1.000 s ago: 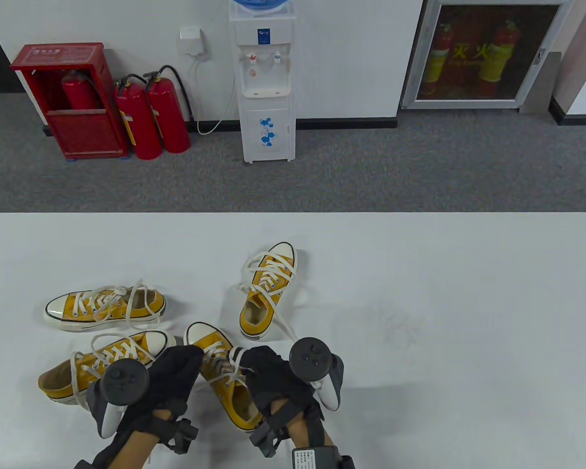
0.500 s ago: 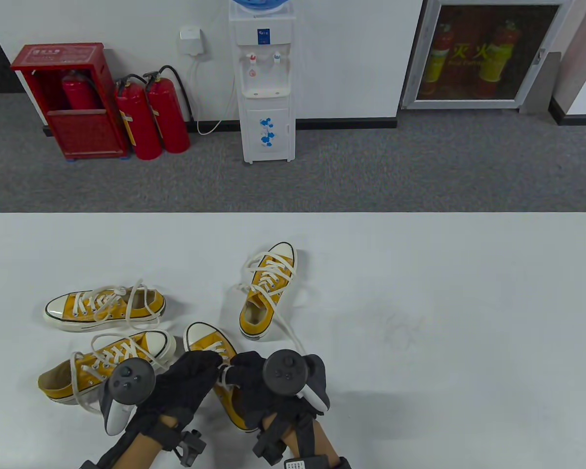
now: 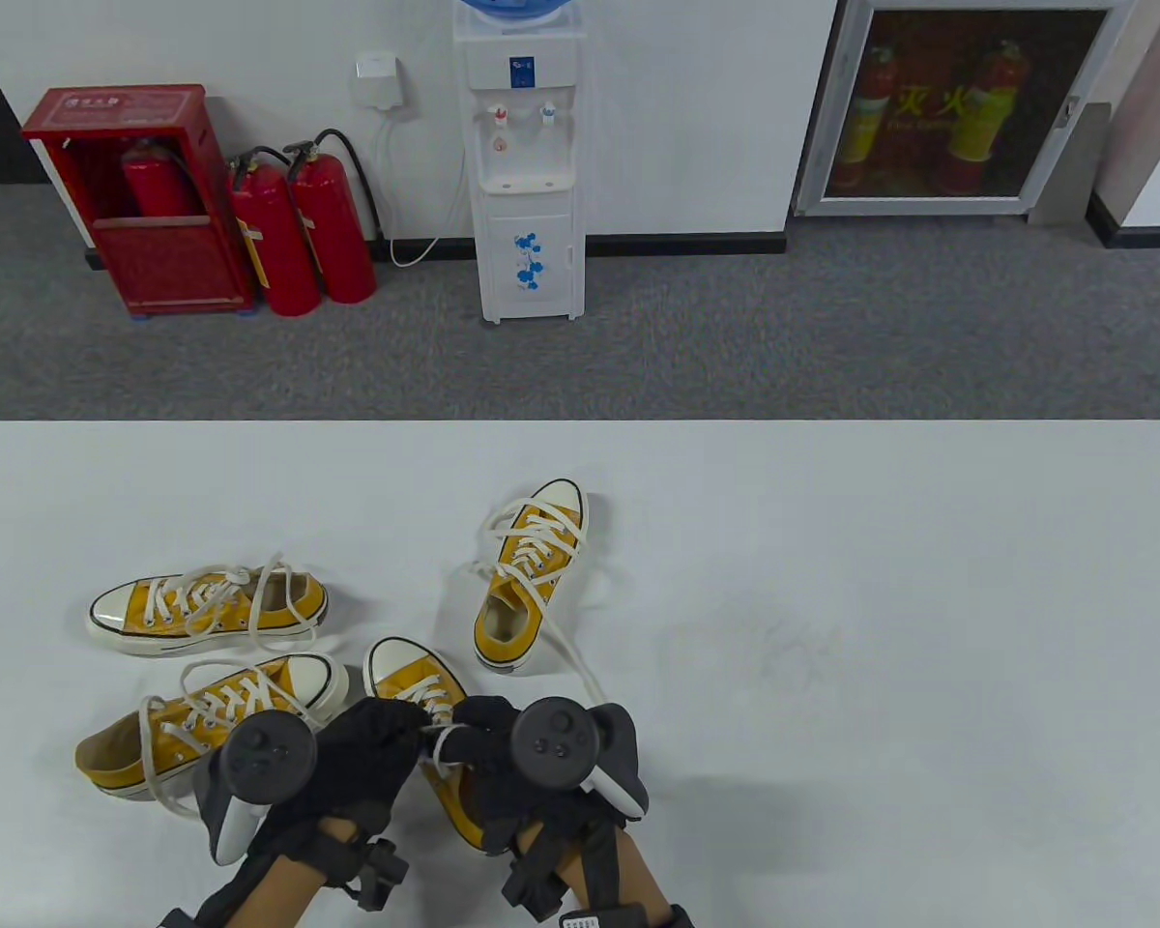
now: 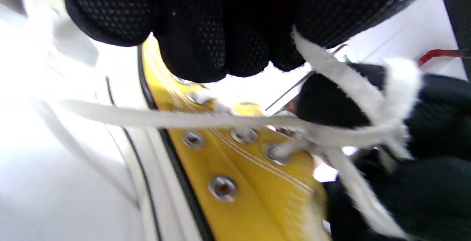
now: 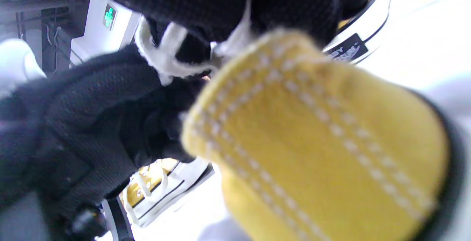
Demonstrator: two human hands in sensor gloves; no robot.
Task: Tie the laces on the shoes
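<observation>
A yellow sneaker (image 3: 408,679) lies near the table's front edge, toe pointing away from me, its heel hidden under my hands. My left hand (image 3: 372,739) and right hand (image 3: 483,735) meet over its eyelets, each pinching the white lace (image 3: 438,742). In the left wrist view my left hand (image 4: 220,46) curls its fingers above the sneaker's side (image 4: 235,182), with the lace (image 4: 331,68) running from them across to the right hand's glove (image 4: 434,97). In the right wrist view the sneaker's heel (image 5: 323,134) fills the frame, and a lace (image 5: 165,57) loops round black gloved fingers.
Three more yellow sneakers lie on the white table (image 3: 880,580): one (image 3: 208,607) at the left on its side, one (image 3: 208,720) beside my left hand, one (image 3: 527,575) further back with a loose lace trailing toward my right hand.
Both hands have drawn closer together over the sneaker's eyelets; the right hand slid left and back toward me, and a short lace loop now shows between the fingertips.
</observation>
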